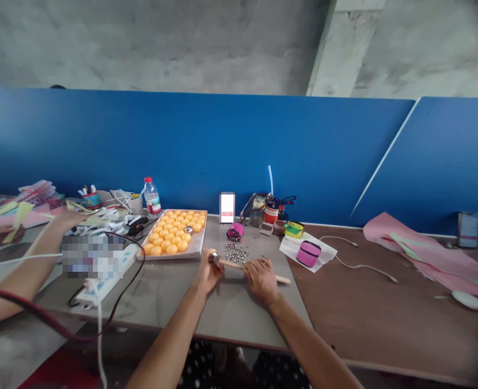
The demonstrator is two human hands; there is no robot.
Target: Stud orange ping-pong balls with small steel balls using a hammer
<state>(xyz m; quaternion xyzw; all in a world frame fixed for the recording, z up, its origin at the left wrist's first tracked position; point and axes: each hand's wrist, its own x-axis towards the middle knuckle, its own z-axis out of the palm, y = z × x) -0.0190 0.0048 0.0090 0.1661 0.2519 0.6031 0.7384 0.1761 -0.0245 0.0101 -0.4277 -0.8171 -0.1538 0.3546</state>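
1. Holds a small ball (213,256), part yellow-orange and part silvery, in the curled fingers of the left hand (208,273), over the grey part of the table (174,294); presumably gripped against rolling.
2. Grasps a wooden stick (233,263) in the right hand (262,279), palm down, with one end pointing at the ball and the other jutting out rightward; probably held so for steady control. Cannot tell any contact between stick and ball.
3. Has silvery beads (236,253) strewn just beyond both hands, apparently for easy reach.
4. Behind these, has a magenta pouch (235,231) lying on its side near the beads, perhaps as their container.
5. To the left, has a white tray (196,245) full of orange balls (172,248), with one silvery ball (188,229) among them; likely corralled by the rim.
6. To the right, has a second magenta pouch (309,254) on white paper (323,255), maybe for cleanliness.
7. Farther back, has a bottle (153,199) standing near the blue partition (239,146), seemingly out of the way.
8. At far left, shows a co-worker's arm (24,275), well apart.
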